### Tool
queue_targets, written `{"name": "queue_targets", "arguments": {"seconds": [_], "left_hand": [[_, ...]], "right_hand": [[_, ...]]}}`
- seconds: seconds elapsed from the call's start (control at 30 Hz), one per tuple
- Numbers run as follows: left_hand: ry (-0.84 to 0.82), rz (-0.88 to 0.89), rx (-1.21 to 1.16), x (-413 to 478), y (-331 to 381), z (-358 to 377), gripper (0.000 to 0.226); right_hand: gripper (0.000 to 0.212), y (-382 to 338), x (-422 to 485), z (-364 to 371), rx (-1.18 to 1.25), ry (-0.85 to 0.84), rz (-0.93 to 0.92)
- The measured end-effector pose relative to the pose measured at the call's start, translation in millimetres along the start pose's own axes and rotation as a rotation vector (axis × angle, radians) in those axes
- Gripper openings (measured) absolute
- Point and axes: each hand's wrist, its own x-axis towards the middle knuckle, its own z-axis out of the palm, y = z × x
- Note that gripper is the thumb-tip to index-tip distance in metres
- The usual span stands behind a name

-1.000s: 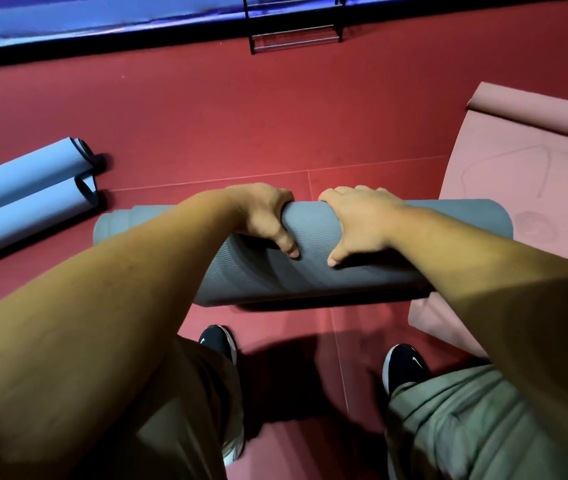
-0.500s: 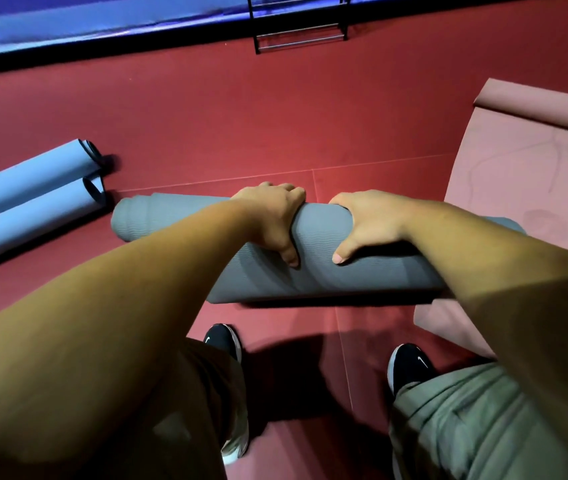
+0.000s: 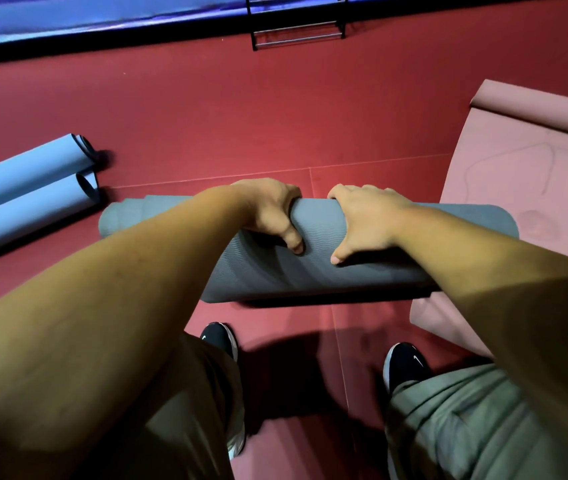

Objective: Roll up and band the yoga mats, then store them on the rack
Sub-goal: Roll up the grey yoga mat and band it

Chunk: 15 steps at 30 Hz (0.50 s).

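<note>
A thick grey yoga mat (image 3: 313,268), fully rolled, lies crosswise just above the red floor in front of my feet. My left hand (image 3: 268,213) grips its top near the middle, fingers curled over the far side and thumb on the near side. My right hand (image 3: 365,223) grips it right beside the left, thumb pointing down the near face. No band is visible on the roll. Two rolled light-blue mats (image 3: 23,192) lie side by side on the floor at the left. A pink mat (image 3: 518,188) lies partly unrolled at the right.
The black metal rack (image 3: 296,29) stands at the far edge of the red floor (image 3: 241,116), against a blue padded wall (image 3: 68,19). My two black shoes (image 3: 405,365) stand below the grey roll.
The grey roll and both hands have stayed almost in place; the roll shifted slightly left and right with the view. My grip has not changed.
</note>
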Motion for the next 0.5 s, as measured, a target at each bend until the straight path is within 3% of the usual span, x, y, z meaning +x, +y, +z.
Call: {"name": "queue_targets", "arguments": {"seconds": [0.23, 0.43, 0.5], "left_hand": [[0.086, 0.071, 0.227, -7.7, 7.1, 5.1, 0.104], [0.141, 0.103, 0.422, -9.0, 8.4, 15.2, 0.135], [0.161, 0.112, 0.459, -8.7, 8.5, 16.7, 0.134]], "right_hand": [[0.112, 1.8, -2.8, -4.6, 0.140, -0.034, 0.041], [0.100, 3.6, -3.3, -8.6, 0.242, -0.054, 0.075], [0.098, 3.7, -3.8, -9.5, 0.257, -0.066, 0.069]]}}
